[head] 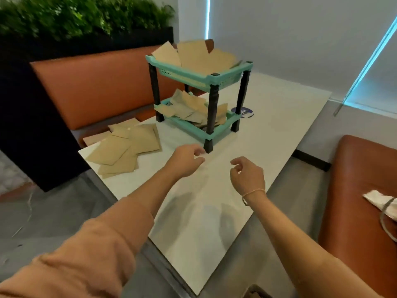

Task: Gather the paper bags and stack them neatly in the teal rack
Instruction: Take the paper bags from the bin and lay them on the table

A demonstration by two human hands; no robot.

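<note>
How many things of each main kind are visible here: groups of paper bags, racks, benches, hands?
Groups of brown paper bags: 3 (top shelf, lower shelf, loose pile on table)
Teal plastic two-shelf rack: 1
Orange padded benches: 2
Hands: 2, left hand, right hand
Total: 8

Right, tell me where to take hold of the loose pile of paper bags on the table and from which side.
Probably the near corner of the pile of paper bags, where flat bags overhang the edge of the white table. Come in from the left with the left hand, thumb on top, fingers sliding under the overhang.
</note>
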